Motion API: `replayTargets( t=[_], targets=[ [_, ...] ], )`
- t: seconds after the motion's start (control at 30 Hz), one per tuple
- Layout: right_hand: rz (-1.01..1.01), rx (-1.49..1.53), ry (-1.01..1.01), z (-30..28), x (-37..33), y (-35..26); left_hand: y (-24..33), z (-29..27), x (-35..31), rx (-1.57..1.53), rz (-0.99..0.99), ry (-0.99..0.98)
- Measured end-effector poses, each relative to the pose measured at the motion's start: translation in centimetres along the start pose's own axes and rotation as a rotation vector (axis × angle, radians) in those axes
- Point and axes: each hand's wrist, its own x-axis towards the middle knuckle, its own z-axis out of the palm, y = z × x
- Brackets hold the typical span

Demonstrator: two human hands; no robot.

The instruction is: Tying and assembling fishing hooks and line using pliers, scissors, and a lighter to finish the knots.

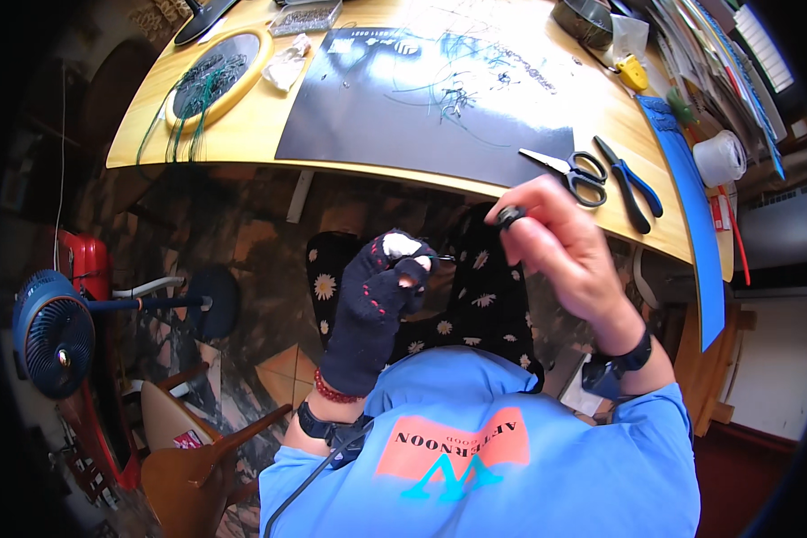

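Observation:
My left hand (pixel 381 300) wears a dark fingerless glove with small red dots and is raised over my lap, its fingertips pinched on a thin wire piece (pixel 446 259). My right hand (pixel 560 247) is bare, held up just right of it, fingers curled, with a small dark ring-like object (pixel 511 215) at the fingertips. Both hands hover in front of the wooden table's edge (pixel 403 177), above dark trousers with a daisy print (pixel 480 305).
On the table lie a black mat (pixel 359 117) with loose green wires (pixel 457 94), black scissors (pixel 576 172), blue-handled pliers (pixel 632 184), a round yellow-rimmed tray (pixel 220 76) and a white tape roll (pixel 719 158). A blue fan (pixel 52 334) and wooden stool (pixel 197 457) stand at left.

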Motion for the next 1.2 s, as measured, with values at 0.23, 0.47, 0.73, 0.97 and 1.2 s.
replayTargets(
  t=[0.23, 0.47, 0.73, 0.97, 1.2],
  targets=[
    [0.494, 0.271, -0.020, 2.9, 0.7, 6.0, 0.0, 0.7, -0.2, 0.092, 0.005, 0.017],
    [0.517, 0.515, 0.095, 4.0, 0.9, 6.7, -0.5, -0.2, -0.3, 0.130, -0.041, -0.038],
    [0.412, 0.339, -0.025, 3.9, 0.9, 7.7, -1.0, -0.4, -0.4, 0.052, -0.141, 0.003],
    [0.313, 0.174, -0.079, 3.6, 0.9, 7.2, -1.3, -0.7, -0.1, 0.017, -0.155, -0.025],
    [0.244, 0.116, -0.117, 3.3, 1.0, 7.8, -1.4, -0.6, 0.1, 0.012, -0.176, -0.006]
  ],
)
